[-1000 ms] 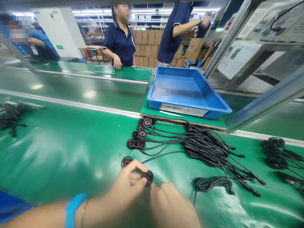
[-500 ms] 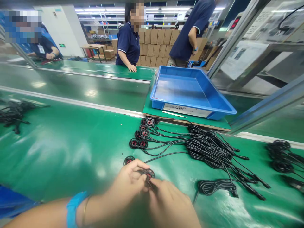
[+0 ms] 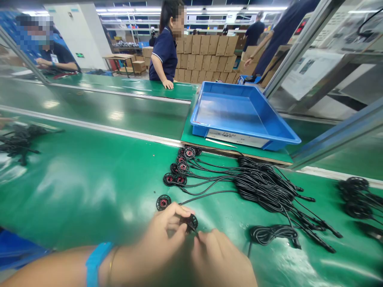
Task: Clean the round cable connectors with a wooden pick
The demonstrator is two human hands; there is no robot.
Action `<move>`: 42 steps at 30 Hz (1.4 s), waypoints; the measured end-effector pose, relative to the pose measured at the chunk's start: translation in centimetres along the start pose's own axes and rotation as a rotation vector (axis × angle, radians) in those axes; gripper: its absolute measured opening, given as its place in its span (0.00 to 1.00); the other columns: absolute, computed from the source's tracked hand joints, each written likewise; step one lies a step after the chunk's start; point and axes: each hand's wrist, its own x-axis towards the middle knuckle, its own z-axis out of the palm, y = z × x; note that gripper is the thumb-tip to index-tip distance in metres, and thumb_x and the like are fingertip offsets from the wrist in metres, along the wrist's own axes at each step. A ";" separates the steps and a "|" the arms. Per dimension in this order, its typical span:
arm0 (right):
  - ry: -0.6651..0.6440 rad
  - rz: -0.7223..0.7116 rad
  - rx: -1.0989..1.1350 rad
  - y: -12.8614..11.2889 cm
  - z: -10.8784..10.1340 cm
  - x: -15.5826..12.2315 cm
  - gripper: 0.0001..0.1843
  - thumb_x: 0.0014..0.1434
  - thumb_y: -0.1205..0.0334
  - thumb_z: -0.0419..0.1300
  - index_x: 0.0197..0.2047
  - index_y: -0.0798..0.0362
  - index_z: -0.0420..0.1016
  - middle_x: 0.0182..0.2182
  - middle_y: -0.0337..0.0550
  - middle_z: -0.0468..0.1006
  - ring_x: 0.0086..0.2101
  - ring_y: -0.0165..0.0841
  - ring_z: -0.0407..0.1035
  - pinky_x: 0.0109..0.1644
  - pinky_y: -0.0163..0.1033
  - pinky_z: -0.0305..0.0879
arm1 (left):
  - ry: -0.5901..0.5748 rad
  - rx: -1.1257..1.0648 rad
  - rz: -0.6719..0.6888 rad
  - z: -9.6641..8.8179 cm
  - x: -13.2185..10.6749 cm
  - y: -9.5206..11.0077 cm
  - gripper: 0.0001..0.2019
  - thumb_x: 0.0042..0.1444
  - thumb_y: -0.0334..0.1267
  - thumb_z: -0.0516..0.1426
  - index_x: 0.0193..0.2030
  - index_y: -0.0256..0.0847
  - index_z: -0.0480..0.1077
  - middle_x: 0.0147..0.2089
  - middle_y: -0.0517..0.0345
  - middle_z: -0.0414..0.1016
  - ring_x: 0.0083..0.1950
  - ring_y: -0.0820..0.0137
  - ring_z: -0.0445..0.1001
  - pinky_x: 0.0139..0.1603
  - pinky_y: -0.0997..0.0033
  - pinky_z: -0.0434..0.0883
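My left hand [image 3: 163, 235] pinches a small black round part with a red centre [image 3: 191, 221] at the near edge of the green belt [image 3: 89, 179]. My right hand [image 3: 220, 259] is closed beside it, fingertips touching the same part; what it grips is hidden. Another round part [image 3: 163, 202] lies on the belt just left of my fingers, its thin black wire running right. Several more such parts [image 3: 179, 167] lie in a cluster farther out, joined to a bundle of black cables [image 3: 263, 187].
A blue tray [image 3: 287, 133] stands on a green board behind the cables. A coiled cable [image 3: 272, 234] lies at right, more cable piles at far right [image 3: 356, 195] and far left [image 3: 19, 139]. People stand beyond the far belt near stacked cartons [image 3: 206, 56].
The view has tilted slightly; both hands stay together on the round part, turning it a little. The people in the background have shifted, one walking off to the right.
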 end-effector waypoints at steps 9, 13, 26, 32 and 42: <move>-0.030 -0.029 -0.079 -0.4 0.4 -0.1 0.11 0.59 0.70 0.52 0.28 0.49 0.58 0.20 0.34 0.61 0.20 0.31 0.58 0.26 0.42 0.43 | -0.007 -0.007 0.001 0.4 -0.1 -0.6 0.03 0.61 0.31 0.54 0.41 0.41 0.65 0.53 0.48 0.75 0.50 0.63 0.78 0.49 0.63 0.75; -0.010 -0.045 -0.076 -0.7 0.7 -0.2 0.10 0.61 0.70 0.53 0.29 0.49 0.59 0.20 0.34 0.62 0.21 0.30 0.59 0.27 0.42 0.43 | -0.022 -0.096 -0.024 0.5 0.2 -0.5 0.03 0.60 0.30 0.54 0.39 0.41 0.63 0.51 0.49 0.77 0.49 0.64 0.78 0.48 0.65 0.74; -0.005 -0.052 -0.051 -0.8 1.2 -0.3 0.11 0.60 0.70 0.54 0.29 0.49 0.59 0.20 0.34 0.61 0.21 0.31 0.58 0.27 0.42 0.42 | -0.037 -0.272 -0.084 0.4 0.6 -0.7 0.05 0.60 0.31 0.56 0.39 0.41 0.61 0.50 0.49 0.77 0.43 0.69 0.76 0.44 0.67 0.73; -0.024 -0.063 -0.036 -0.7 1.2 -0.3 0.10 0.59 0.70 0.54 0.29 0.49 0.60 0.20 0.34 0.62 0.22 0.30 0.58 0.27 0.41 0.44 | -0.053 -0.262 -0.086 0.4 0.5 -0.5 0.06 0.59 0.29 0.55 0.39 0.41 0.60 0.48 0.50 0.77 0.43 0.69 0.77 0.42 0.70 0.73; -0.006 -0.066 -0.051 -0.8 1.3 -0.4 0.09 0.61 0.70 0.54 0.30 0.49 0.61 0.20 0.34 0.62 0.21 0.30 0.57 0.27 0.42 0.43 | -0.058 -0.305 -0.097 0.2 0.5 -0.3 0.06 0.59 0.28 0.55 0.37 0.41 0.60 0.48 0.49 0.77 0.42 0.69 0.76 0.43 0.67 0.73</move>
